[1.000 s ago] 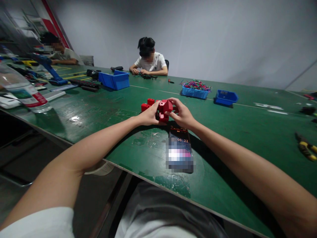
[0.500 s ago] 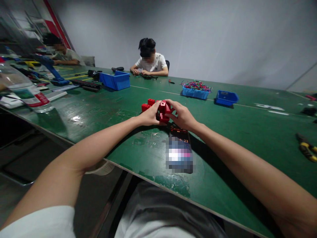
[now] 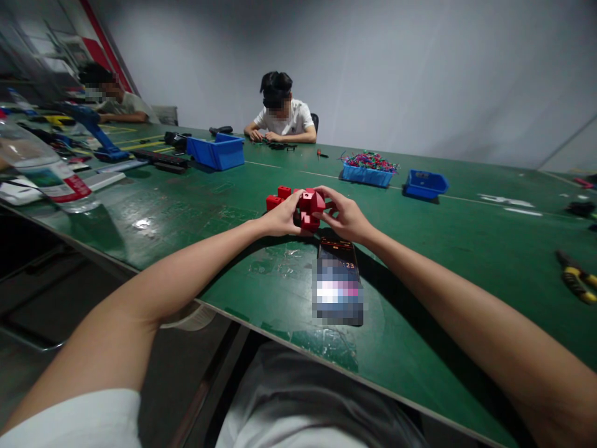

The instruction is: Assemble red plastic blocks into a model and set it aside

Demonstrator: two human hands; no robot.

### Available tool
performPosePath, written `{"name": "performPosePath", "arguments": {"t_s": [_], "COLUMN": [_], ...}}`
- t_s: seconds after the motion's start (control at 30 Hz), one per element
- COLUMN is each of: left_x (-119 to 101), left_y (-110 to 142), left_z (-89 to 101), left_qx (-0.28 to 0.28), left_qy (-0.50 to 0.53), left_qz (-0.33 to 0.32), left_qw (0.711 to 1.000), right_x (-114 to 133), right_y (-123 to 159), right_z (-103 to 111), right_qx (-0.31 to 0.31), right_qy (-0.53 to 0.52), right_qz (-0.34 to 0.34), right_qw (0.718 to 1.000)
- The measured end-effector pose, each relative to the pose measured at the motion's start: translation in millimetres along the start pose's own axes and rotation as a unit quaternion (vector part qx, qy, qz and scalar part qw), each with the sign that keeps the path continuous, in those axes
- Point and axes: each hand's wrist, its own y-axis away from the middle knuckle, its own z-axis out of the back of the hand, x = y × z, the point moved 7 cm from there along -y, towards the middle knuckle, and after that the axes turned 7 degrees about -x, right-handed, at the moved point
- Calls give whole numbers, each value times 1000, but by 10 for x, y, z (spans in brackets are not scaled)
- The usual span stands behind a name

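Between my two hands are several red blocks (image 3: 308, 203), small and angular, some with a round hole. My left hand (image 3: 283, 218) is closed on the left side of these blocks, thumb toward me. From the right, my right hand (image 3: 346, 215) pinches a red block at the right end of the group with thumb and fingers. Further red blocks (image 3: 273, 202) show just beyond my left hand, partly hidden by it. A phone (image 3: 336, 254) with a lit screen lies on the table just below my right hand.
Beyond my hands stand a blue bin (image 3: 217, 152), a blue bin of colourful wires (image 3: 368, 176) and another blue bin (image 3: 425, 184). A water bottle (image 3: 51, 174) and a blue power drill (image 3: 96, 134) are at left, pliers (image 3: 577, 277) at right. A co-worker (image 3: 283, 112) sits opposite.
My right hand has shifted slightly, and the red block at its fingertips has turned so that a slanted face shows. My left hand stays in place.
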Motion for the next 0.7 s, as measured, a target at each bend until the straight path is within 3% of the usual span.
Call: {"name": "performPosePath", "arguments": {"t_s": [0.23, 0.47, 0.57, 0.7], "left_x": [3, 0, 9, 5], "left_y": [2, 2, 8, 10], "left_z": [-3, 4, -3, -14], "left_qx": [-2, -6, 2, 5], "left_qy": [1, -8, -2, 17], "left_qz": [-5, -14, 0, 8], "left_qw": [1000, 1000, 1000, 1000], "right_x": [-32, 58, 45, -67], "right_y": [1, -2, 4, 11], "right_z": [-8, 13, -1, -26], "right_qx": [17, 12, 10, 7], "right_qy": [-44, 30, 13, -84], "right_qz": [-13, 39, 19, -42], "right_qw": [999, 999, 1000, 996]}}
